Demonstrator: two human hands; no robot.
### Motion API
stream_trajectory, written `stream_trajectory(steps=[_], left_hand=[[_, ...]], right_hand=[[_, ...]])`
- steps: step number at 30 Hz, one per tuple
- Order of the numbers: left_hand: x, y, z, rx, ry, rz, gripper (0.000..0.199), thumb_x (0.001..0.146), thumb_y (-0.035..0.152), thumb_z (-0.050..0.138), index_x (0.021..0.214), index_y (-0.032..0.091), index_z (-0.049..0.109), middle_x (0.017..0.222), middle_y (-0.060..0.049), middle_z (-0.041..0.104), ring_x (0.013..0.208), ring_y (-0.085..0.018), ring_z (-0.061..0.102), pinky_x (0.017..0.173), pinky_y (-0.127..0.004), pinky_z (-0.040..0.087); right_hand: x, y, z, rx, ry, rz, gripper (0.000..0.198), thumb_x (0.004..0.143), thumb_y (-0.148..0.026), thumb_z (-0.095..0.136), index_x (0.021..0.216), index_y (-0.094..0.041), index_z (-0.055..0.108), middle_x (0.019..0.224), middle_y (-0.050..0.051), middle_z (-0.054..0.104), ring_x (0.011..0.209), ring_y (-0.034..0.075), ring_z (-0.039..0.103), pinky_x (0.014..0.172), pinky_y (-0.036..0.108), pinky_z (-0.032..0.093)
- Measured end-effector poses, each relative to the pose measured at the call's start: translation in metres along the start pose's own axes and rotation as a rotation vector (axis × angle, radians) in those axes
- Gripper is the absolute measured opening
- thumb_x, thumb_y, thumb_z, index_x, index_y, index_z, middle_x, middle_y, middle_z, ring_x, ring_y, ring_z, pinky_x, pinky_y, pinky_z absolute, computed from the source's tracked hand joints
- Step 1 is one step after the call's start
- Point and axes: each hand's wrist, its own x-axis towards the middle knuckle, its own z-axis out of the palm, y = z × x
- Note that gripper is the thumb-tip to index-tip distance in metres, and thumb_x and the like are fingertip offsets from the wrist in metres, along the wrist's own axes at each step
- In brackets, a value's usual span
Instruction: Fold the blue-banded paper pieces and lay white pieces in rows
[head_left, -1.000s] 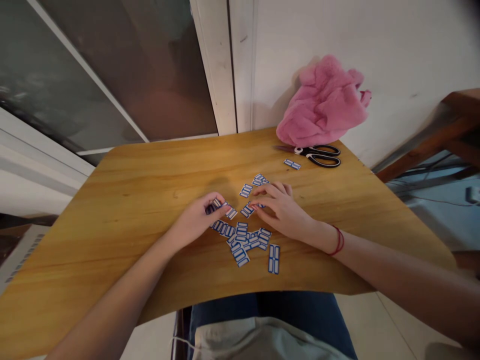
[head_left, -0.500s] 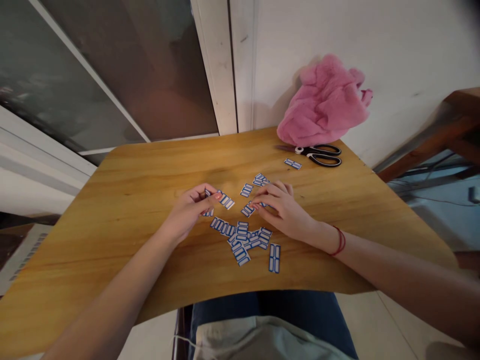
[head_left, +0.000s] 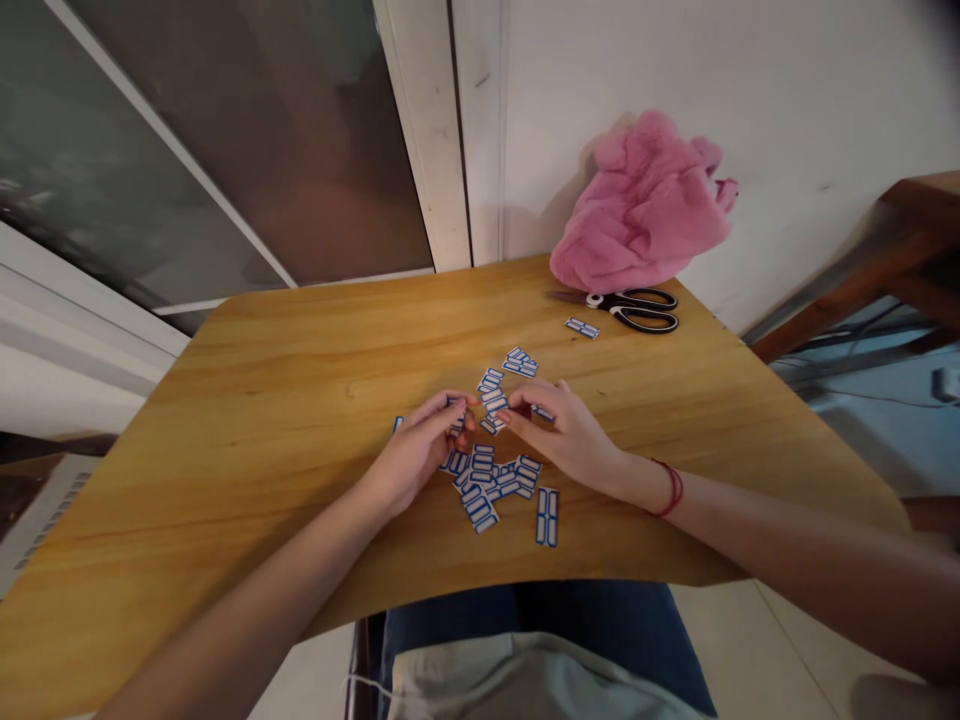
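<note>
Small white label stickers with blue borders lie in a loose, overlapping heap (head_left: 480,490) in front of me. My left hand (head_left: 424,445) is closed on a label sticker (head_left: 456,418), partly covered by the fingers; whether there are several in it I cannot tell. My right hand (head_left: 566,430) pinches another label sticker (head_left: 495,402) between thumb and forefinger, just right of the left fingertips. Beneath the right hand, part of a further label (head_left: 541,411) shows. Two small groups lie just beyond the hands, one being the overlapping labels (head_left: 520,362).
Black-handled scissors (head_left: 637,309) lie at the back right of the wooden table (head_left: 315,350), beside a pink fluffy cloth (head_left: 645,210) against the wall. A lone label (head_left: 582,328) is near the scissors. Another label (head_left: 548,517) lies toward the front edge.
My left hand has moved right and nearer to me with its label, toward the right hand. My right hand has picked up a label from the table.
</note>
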Motion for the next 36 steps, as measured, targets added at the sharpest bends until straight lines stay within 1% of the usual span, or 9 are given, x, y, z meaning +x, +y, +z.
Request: stream_trajectory(steps=[4, 9, 15, 21, 25, 28, 30, 33, 36], left_hand=[[0.005, -0.002, -0.002, -0.196, -0.021, -0.066, 0.013, 0.082, 0.017, 0.056, 0.093, 0.014, 0.062, 0.082, -0.004, 0.062, 0.072, -0.011, 0.058, 0.067, -0.022, 0.049], [-0.004, -0.003, 0.009, -0.239, -0.051, -0.045, 0.014, 0.084, 0.015, 0.056, 0.095, 0.014, 0.064, 0.097, -0.006, 0.065, 0.091, -0.014, 0.062, 0.086, -0.027, 0.049], [-0.016, -0.013, 0.022, -0.068, -0.008, 0.052, 0.018, 0.085, 0.022, 0.059, 0.102, 0.021, 0.065, 0.109, -0.002, 0.065, 0.104, -0.012, 0.057, 0.097, -0.023, 0.042], [-0.015, -0.023, 0.023, 0.048, -0.002, 0.119, 0.020, 0.086, 0.029, 0.058, 0.103, 0.022, 0.066, 0.111, -0.003, 0.065, 0.106, -0.016, 0.057, 0.098, -0.028, 0.041], [-0.012, -0.014, 0.015, 0.115, 0.028, 0.188, 0.019, 0.088, 0.030, 0.055, 0.101, 0.021, 0.065, 0.102, -0.003, 0.068, 0.096, -0.014, 0.061, 0.092, -0.025, 0.044], [-0.006, 0.007, -0.003, 0.112, 0.159, 0.255, 0.016, 0.086, 0.025, 0.055, 0.099, 0.020, 0.064, 0.084, 0.000, 0.068, 0.077, -0.010, 0.062, 0.076, -0.019, 0.048], [-0.002, 0.024, -0.020, 0.106, 0.254, 0.265, 0.014, 0.084, 0.018, 0.055, 0.094, 0.018, 0.065, 0.071, 0.001, 0.064, 0.062, -0.007, 0.058, 0.061, -0.015, 0.047], [0.003, 0.046, -0.042, 0.112, 0.196, 0.123, 0.018, 0.077, 0.008, 0.055, 0.091, 0.013, 0.066, 0.068, -0.001, 0.063, 0.056, -0.007, 0.057, 0.053, -0.014, 0.046], [0.007, 0.053, -0.053, -0.050, 0.151, 0.003, 0.015, 0.078, 0.005, 0.054, 0.086, 0.011, 0.066, 0.069, -0.002, 0.063, 0.054, -0.007, 0.057, 0.051, -0.014, 0.049]], right_hand=[[0.000, 0.000, 0.002, 0.006, -0.017, 0.087, 0.021, 0.088, -0.030, 0.056, 0.072, -0.017, 0.058, 0.070, -0.004, 0.061, 0.067, 0.011, 0.051, 0.079, 0.030, 0.026], [-0.002, 0.002, 0.006, -0.026, -0.053, 0.038, 0.021, 0.087, -0.029, 0.058, 0.070, -0.017, 0.059, 0.061, -0.006, 0.056, 0.059, 0.009, 0.047, 0.075, 0.029, 0.025], [-0.004, 0.007, 0.008, -0.141, -0.009, -0.069, 0.021, 0.087, -0.029, 0.059, 0.071, -0.017, 0.057, 0.065, -0.004, 0.060, 0.061, 0.010, 0.046, 0.072, 0.028, 0.024], [-0.005, 0.010, 0.010, -0.235, 0.055, -0.191, 0.024, 0.086, -0.031, 0.061, 0.068, -0.017, 0.053, 0.068, -0.004, 0.063, 0.063, 0.010, 0.050, 0.073, 0.028, 0.024], [-0.002, 0.011, 0.003, -0.238, 0.074, -0.216, 0.033, 0.086, -0.037, 0.060, 0.063, -0.016, 0.051, 0.064, -0.004, 0.061, 0.061, 0.009, 0.049, 0.072, 0.029, 0.024], [0.001, 0.013, -0.003, -0.199, 0.074, -0.113, 0.040, 0.090, -0.042, 0.053, 0.060, -0.015, 0.054, 0.058, -0.003, 0.057, 0.058, 0.009, 0.045, 0.071, 0.029, 0.025], [0.002, 0.015, -0.006, -0.150, 0.073, -0.037, 0.042, 0.092, -0.043, 0.048, 0.061, -0.016, 0.058, 0.057, -0.003, 0.057, 0.058, 0.010, 0.045, 0.072, 0.029, 0.026], [0.004, 0.015, -0.007, -0.088, 0.081, 0.020, 0.044, 0.094, -0.043, 0.045, 0.063, -0.017, 0.063, 0.059, -0.002, 0.060, 0.060, 0.011, 0.047, 0.074, 0.029, 0.028], [0.004, 0.014, -0.008, -0.063, 0.108, 0.029, 0.044, 0.094, -0.043, 0.044, 0.063, -0.018, 0.064, 0.058, -0.002, 0.060, 0.059, 0.011, 0.048, 0.074, 0.029, 0.030]])
